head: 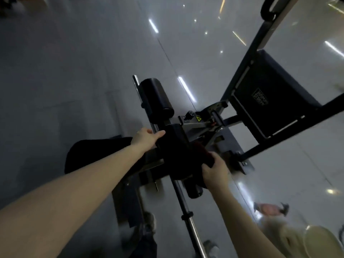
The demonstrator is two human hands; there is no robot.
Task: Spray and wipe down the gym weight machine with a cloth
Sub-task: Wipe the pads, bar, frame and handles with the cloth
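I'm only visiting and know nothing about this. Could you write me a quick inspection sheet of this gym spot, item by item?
Surface: glossy grey floor with light reflections.
Job's things: black weight machine; dark red cloth against its middle; no spray bottle seen.
Clutter: blurred pale round thing, cannot identify.
Hands: right hand grips the cloth; left hand rests on the machine, grip unclear.
Cables: nothing seen.
Surroundings: the person's shoes below; dim light.

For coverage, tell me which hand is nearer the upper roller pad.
Left. The left hand touches the frame just below the roller pad; right hand grips the cloth farther down.
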